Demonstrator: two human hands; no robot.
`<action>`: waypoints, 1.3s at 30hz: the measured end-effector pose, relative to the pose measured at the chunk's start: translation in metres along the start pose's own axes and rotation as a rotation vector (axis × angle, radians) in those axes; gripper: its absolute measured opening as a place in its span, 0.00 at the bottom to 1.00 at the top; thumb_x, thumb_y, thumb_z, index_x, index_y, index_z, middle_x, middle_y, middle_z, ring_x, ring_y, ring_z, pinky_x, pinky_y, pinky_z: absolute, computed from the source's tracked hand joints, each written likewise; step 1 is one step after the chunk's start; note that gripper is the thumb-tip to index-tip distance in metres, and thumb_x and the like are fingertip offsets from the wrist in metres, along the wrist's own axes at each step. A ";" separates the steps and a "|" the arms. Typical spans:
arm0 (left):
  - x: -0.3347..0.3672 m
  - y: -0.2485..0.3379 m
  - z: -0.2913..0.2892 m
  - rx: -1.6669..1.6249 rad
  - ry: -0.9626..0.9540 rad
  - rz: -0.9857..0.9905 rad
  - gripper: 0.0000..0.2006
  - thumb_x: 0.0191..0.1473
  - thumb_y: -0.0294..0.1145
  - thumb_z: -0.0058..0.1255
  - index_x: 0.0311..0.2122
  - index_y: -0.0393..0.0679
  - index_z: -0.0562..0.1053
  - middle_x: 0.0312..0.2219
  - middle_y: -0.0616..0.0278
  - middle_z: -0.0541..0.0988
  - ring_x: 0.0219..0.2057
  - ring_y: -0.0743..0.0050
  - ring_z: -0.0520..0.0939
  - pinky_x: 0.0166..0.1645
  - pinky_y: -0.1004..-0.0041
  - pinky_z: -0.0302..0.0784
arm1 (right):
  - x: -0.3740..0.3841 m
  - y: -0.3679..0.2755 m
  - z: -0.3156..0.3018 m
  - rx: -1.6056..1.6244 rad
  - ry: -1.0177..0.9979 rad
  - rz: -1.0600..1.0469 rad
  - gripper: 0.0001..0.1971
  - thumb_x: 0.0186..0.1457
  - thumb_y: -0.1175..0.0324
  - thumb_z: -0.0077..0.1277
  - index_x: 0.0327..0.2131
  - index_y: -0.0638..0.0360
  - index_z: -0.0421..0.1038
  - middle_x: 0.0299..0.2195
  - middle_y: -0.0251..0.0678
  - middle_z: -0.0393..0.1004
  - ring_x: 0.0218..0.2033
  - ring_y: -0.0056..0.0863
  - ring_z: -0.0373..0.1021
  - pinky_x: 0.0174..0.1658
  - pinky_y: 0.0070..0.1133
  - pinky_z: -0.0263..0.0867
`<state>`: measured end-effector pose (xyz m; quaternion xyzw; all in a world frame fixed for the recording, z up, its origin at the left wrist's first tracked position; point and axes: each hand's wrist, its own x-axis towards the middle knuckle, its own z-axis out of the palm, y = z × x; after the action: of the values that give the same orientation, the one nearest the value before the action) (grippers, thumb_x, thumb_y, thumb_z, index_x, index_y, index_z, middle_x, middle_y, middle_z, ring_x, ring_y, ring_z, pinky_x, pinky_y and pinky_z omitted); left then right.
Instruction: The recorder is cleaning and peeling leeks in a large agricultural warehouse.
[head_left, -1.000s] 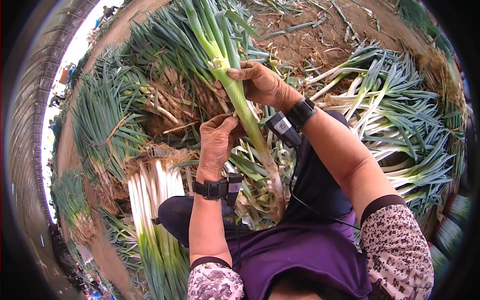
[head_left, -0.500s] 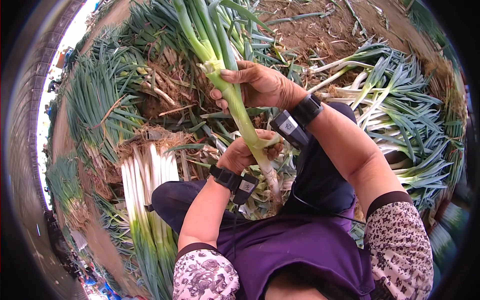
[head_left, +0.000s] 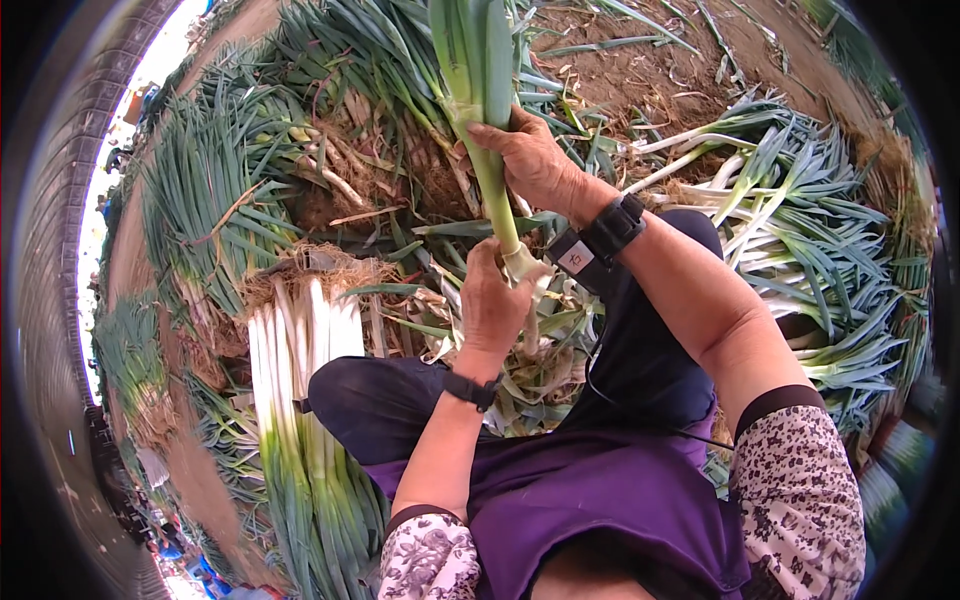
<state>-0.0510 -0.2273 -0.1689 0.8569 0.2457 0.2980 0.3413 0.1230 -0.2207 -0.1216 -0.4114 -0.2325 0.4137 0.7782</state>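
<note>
A person's bare right hand (head_left: pixel 542 168) is clamped around a thick, green-leaved long onion (head_left: pixel 491 185) just below its leaves, while the bare left hand (head_left: pixel 495 303) closes on its pale lower stem, where a layer flares outward. The onion hangs over loose, pale-green peelings (head_left: pixel 545 375) between dark-trousered knees (head_left: pixel 375 395). White-stemmed, green-topped onions (head_left: pixel 312 345) lie side by side at left; a spread-out pile of similar stalks (head_left: pixel 790 215) lies at right.

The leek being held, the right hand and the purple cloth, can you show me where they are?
Leek (head_left: pixel 493 190): head view, on its pale green stalk.
Right hand (head_left: pixel 542 168): head view, on the back of the hand.
Purple cloth (head_left: pixel 605 490): head view, on its broad middle part.
</note>
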 end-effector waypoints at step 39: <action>0.025 -0.009 0.019 -1.484 -0.111 -0.913 0.06 0.59 0.26 0.38 0.32 0.40 0.69 0.28 0.64 0.73 0.31 0.73 0.75 0.37 0.72 0.73 | -0.014 -0.055 -0.040 0.477 -0.129 0.050 0.14 0.60 0.57 0.42 0.41 0.57 0.63 0.26 0.32 0.66 0.25 0.24 0.60 0.34 0.24 0.59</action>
<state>-0.0222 -0.2146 -0.1781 0.2443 0.2906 0.1728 0.9089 0.1682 -0.2682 -0.0988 -0.1944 -0.1671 0.5013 0.8264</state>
